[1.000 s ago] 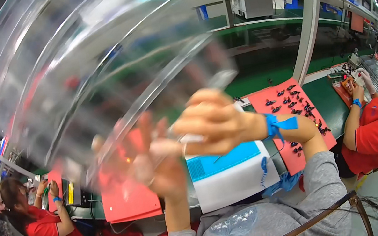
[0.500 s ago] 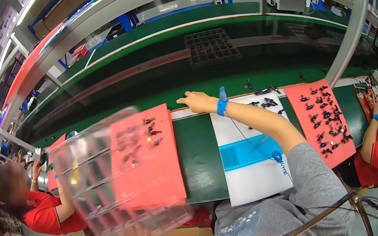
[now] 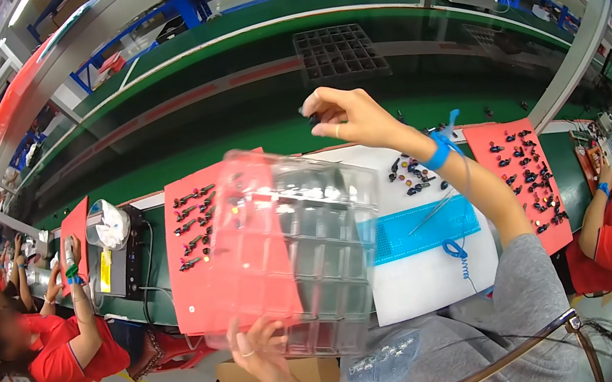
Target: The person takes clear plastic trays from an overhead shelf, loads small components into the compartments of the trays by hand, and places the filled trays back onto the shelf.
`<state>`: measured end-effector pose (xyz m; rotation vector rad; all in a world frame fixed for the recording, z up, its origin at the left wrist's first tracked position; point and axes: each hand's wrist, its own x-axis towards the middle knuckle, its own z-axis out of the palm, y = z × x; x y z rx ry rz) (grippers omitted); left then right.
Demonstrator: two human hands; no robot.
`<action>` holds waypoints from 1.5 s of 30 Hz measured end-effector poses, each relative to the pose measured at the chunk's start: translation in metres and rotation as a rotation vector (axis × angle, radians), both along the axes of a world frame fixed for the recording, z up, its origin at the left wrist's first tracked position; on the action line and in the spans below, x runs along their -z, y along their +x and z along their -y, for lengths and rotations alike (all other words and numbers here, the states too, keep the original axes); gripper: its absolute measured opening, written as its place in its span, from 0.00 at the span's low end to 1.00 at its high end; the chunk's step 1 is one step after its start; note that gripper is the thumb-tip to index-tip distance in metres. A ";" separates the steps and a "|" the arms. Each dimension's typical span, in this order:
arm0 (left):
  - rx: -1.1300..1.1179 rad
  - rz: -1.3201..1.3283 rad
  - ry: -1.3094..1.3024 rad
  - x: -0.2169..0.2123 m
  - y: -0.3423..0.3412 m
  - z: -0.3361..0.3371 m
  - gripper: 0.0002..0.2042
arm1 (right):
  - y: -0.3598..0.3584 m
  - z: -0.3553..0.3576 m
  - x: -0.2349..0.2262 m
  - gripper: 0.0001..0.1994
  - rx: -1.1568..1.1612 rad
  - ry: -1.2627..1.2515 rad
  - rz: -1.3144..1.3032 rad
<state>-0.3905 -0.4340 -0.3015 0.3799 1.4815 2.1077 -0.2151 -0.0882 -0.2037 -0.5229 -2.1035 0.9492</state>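
Note:
My left hand (image 3: pixel 262 348) grips the lower edge of a clear plastic compartment tray (image 3: pixel 330 247). The tray is tilted, held above the green table and overlapping a red sheet (image 3: pixel 195 294). No parts can be made out in its compartments. Over the near side of the dark conveyor belt, my right hand (image 3: pixel 358 116) pinches a small dark part (image 3: pixel 312 118), mostly hidden by the fingertips. A blue wrist strap (image 3: pixel 439 151) circles my right wrist. Below that arm, several small dark parts (image 3: pixel 414 175) lie on a white sheet (image 3: pixel 407 286).
A blue face mask (image 3: pixel 430 228) with tweezers and a coiled blue cord rests on the white sheet. Another red sheet (image 3: pixel 508 192) on the right carries rows of dark parts. Another tray (image 3: pixel 340 51) sits on the belt. Co-workers in red sit either side. A metal post (image 3: pixel 572 64) stands at right.
My left hand has carried the clear tray to the right. My right hand has lifted from near the belt's edge and turned, now showing a small dark part in its fingertips.

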 end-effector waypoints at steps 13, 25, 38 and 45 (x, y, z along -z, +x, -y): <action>0.350 0.061 -0.098 -0.005 0.067 -0.054 0.22 | 0.080 0.009 0.008 0.11 -0.174 0.319 0.350; 0.220 0.101 -0.145 0.001 0.082 -0.042 0.27 | 0.165 -0.104 0.107 0.13 0.433 0.114 0.510; 0.153 0.106 -0.168 0.005 0.077 -0.038 0.30 | 0.108 -0.039 0.060 0.04 0.140 0.038 0.294; 0.260 0.051 -0.175 0.008 0.087 -0.054 0.31 | 0.106 0.025 0.040 0.06 -0.090 0.062 0.368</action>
